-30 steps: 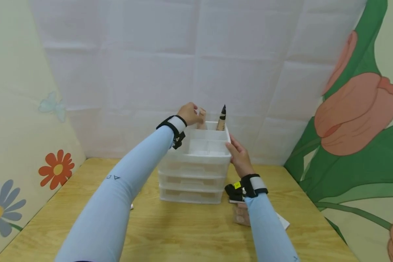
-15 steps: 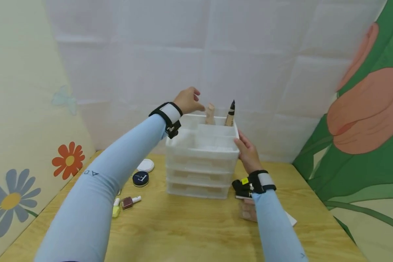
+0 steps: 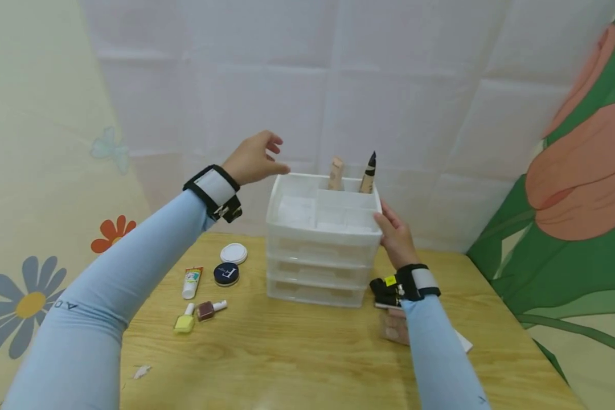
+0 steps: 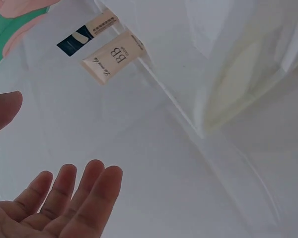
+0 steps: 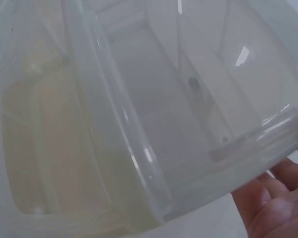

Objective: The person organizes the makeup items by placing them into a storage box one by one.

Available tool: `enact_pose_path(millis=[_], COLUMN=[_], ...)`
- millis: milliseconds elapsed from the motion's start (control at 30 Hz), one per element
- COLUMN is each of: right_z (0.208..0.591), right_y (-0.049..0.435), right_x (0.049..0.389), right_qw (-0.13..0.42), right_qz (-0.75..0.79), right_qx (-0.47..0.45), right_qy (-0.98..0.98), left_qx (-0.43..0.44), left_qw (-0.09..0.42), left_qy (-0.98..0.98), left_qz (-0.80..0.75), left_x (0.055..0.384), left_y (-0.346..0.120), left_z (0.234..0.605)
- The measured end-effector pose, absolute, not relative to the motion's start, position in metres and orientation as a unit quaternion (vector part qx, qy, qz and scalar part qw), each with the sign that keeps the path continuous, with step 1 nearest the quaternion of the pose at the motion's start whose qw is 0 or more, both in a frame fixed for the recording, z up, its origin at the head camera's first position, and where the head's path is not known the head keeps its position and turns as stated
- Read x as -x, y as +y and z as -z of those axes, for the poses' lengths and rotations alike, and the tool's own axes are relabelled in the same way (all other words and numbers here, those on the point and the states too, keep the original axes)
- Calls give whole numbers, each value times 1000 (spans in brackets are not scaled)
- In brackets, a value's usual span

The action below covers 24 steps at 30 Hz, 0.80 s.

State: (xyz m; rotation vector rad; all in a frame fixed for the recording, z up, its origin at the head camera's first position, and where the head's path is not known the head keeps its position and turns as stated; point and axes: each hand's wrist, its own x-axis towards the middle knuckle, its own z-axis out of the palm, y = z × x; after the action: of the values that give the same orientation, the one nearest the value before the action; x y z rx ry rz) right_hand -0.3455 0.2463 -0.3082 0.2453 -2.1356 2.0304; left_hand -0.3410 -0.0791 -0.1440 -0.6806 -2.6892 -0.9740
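A white translucent drawer organizer [image 3: 318, 256] stands on the table, with an open divided top. In its back compartments stand a pale BB cream tube [image 3: 335, 173] and a black-and-beige tube [image 3: 368, 176], which lean slightly; the left wrist view shows the lettering on the BB cream [image 4: 114, 55]. My left hand [image 3: 256, 158] is raised beside the organizer's back left corner, thumb apart from the loosely bent fingers, holding nothing. At the upper right side, my right hand [image 3: 397, 239] holds the organizer, thumb toward the front edge and fingers along the side wall.
Left of the organizer lie a white round lid [image 3: 233, 253], a dark blue compact [image 3: 226, 274], a small tube [image 3: 192, 282] and yellow [image 3: 184, 323] and dark red [image 3: 206, 311] nail polish bottles. A black item [image 3: 386, 292] and pinkish palette [image 3: 394, 327] lie beside my right wrist.
My left hand let go of the BB cream tube in the back compartment and moved left, away from it. The right hand stayed at the organizer's side. More items at left came into view.
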Motion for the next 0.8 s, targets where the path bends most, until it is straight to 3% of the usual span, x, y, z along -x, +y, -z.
enact_pose_path(millis=[433, 800], right_z=[311, 311], right_y=[251, 248], right_x=[337, 335], right_qw=[90, 87], right_qz=[-687, -683], right_qx=[-65, -67], right_qy=[-718, -722], left_qx=[194, 149], left_qw=[62, 30], left_qy=[-932, -953], left_qz=[300, 261], left_x=[322, 325], left_y=[-148, -199], left_z=[212, 293])
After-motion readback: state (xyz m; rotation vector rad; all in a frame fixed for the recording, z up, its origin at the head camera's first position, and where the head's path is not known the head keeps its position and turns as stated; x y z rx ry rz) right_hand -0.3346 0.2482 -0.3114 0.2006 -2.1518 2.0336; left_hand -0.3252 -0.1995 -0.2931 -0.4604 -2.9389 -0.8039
